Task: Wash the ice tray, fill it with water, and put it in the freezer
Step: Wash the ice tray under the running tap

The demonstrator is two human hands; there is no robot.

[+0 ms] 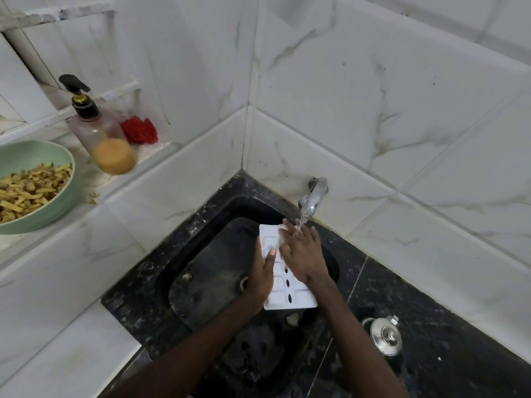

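Beneath the right hand (301,254), half the ice tray (277,298) lies hidden.

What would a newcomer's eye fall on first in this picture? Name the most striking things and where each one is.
The white ice tray stands out against the black sink at centre, the left hand gripping its edge and the right hand flat on it under water running from the tap. On the ledge at left sit a green bowl of yellow food strips and a pump bottle.
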